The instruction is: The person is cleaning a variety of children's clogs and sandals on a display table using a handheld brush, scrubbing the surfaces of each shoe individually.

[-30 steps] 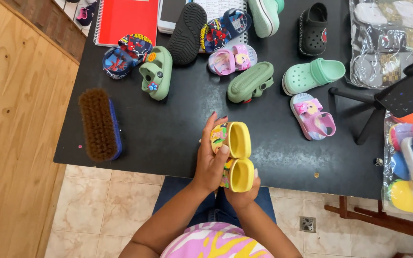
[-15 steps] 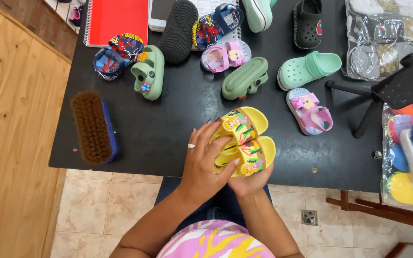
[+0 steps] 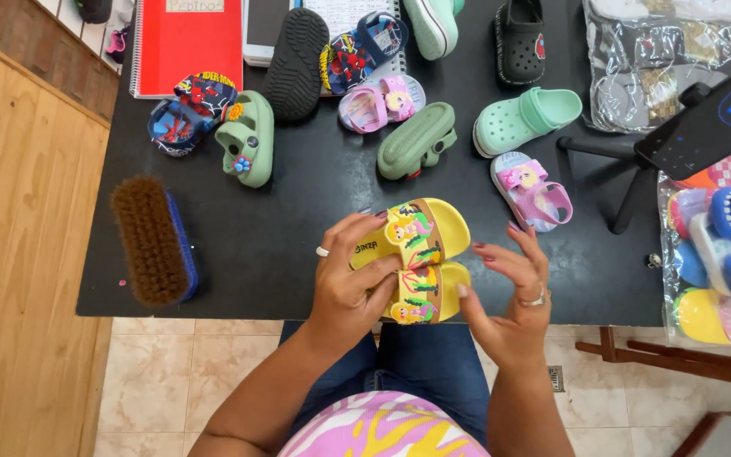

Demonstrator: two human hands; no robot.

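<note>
A pair of small yellow slide sandals (image 3: 420, 258) with cartoon figures on the straps lies side by side, soles down, at the near edge of the black table (image 3: 281, 228). My left hand (image 3: 350, 279) grips their heel ends, fingers over the straps. My right hand (image 3: 509, 292) hovers just right of the toe ends with fingers spread and a ring on one finger; its fingertips are at or near the lower sandal's toe.
A brown brush (image 3: 150, 241) with a blue back lies at the left. Several children's shoes sit farther back: green clogs (image 3: 247, 140), a pink sandal (image 3: 530, 190), a mint clog (image 3: 524, 118), a black clog (image 3: 519, 38). A phone on a tripod (image 3: 704, 127) and bagged shoes (image 3: 721, 254) stand at the right.
The sandals have been turned from soles-facing-up to straps-up and lowered onto the table edge. My right hand has come out from under them and opened beside the toes.
</note>
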